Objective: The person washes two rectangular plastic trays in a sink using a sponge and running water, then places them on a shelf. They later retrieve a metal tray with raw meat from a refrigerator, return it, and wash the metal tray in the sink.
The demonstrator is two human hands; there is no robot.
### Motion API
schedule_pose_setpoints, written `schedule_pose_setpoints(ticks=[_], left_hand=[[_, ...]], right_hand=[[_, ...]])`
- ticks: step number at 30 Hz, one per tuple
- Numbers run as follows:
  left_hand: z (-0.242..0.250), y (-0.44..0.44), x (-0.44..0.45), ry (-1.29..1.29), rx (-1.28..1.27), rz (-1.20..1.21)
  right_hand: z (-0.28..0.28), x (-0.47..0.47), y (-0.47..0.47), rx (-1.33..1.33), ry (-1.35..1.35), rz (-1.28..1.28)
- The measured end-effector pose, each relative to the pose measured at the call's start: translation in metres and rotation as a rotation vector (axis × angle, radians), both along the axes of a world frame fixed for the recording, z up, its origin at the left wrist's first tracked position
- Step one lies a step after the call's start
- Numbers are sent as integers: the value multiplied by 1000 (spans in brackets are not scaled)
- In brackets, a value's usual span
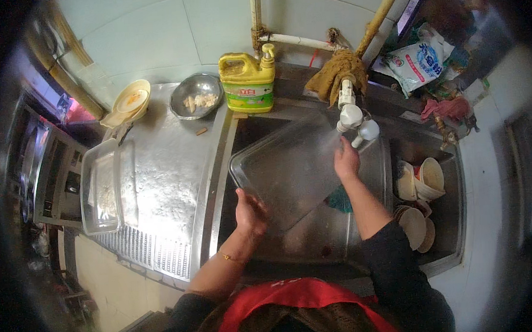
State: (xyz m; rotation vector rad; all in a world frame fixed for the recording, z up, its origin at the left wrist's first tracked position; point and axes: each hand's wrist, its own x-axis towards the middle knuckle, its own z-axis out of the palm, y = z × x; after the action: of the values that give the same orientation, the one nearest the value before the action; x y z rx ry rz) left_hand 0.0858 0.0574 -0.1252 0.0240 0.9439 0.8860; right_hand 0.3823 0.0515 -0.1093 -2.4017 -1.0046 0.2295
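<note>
A clear rectangular plastic container [288, 165] is tilted over the metal sink. My left hand [250, 214] grips its near left side, the fingers partly hidden behind the wall. Beneath the white plastic tap [348, 112], my right hand [348, 159] is raised beside the container's far right side; its fingertips are close to the running water, and whether they grip the container is unclear. Water sprays from the tap towards the container. A green scouring pad or cloth [340, 200] lies in the sink under the container, near my right forearm.
A yellow detergent jug [247, 83] and a metal bowl with pale food pieces [196, 97] stand behind on the left. Another clear container [100, 188] rests on the steel counter [157, 158]. Stacked bowls [429, 177] and plates fill part of the right basin. A brown cloth [333, 74] wraps the pipe.
</note>
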Motion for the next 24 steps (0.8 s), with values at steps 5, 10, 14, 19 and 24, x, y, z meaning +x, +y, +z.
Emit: schedule_pose_setpoints(ticks=[5,10,14,19,24], left_hand=[[-8,2,15,68,-57,5],[-34,5,19,-135,56,-159],[-48,11,26,-149,-91,-188],[-32,2,41,-177,-105,-159],[-12,0,46,-215,-97,-163]], right_hand=[[9,-21,0,324,80,226],[28,-51,21,550,992,26],[36,-58,28,265,-373,266],[30,-77,15,135,-323,611],[36,-73,17,31,-239,687]])
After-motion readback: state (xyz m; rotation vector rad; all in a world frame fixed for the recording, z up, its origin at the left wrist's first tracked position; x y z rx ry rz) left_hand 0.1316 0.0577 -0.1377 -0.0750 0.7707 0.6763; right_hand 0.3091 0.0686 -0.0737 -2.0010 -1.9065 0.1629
